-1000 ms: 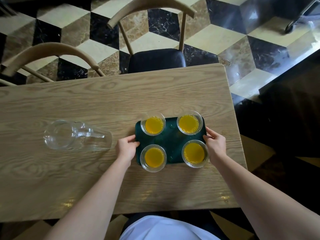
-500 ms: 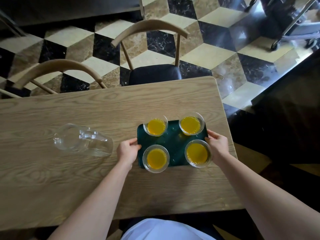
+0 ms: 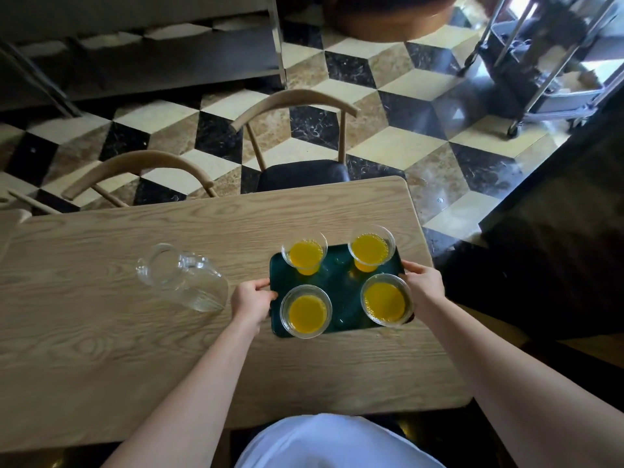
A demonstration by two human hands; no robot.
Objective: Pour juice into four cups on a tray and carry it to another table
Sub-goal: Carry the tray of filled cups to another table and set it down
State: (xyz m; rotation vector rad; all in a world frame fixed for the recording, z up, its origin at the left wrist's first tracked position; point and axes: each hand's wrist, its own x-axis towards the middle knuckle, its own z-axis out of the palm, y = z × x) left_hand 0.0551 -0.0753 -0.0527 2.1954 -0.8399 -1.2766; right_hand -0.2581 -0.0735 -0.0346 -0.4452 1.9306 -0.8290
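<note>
A dark green tray [image 3: 341,282] carries several clear cups of orange juice: two at the back [image 3: 305,253] [image 3: 370,248] and two at the front [image 3: 306,312] [image 3: 386,300]. My left hand [image 3: 251,300] grips the tray's left edge and my right hand [image 3: 423,285] grips its right edge. The tray sits slightly raised and tilted over the right part of the wooden table [image 3: 135,332]. An empty glass pitcher [image 3: 180,276] stands on the table to the left of the tray.
Two wooden chairs [image 3: 297,140] [image 3: 135,173] stand at the table's far side on a chequered marble floor. A metal trolley [image 3: 553,62] is at the back right. A dark surface [image 3: 557,231] lies to the right of the table.
The view has risen and tipped up, showing more floor. Both hands have closed tighter on the tray's edges and the tray has come slightly up off the table.
</note>
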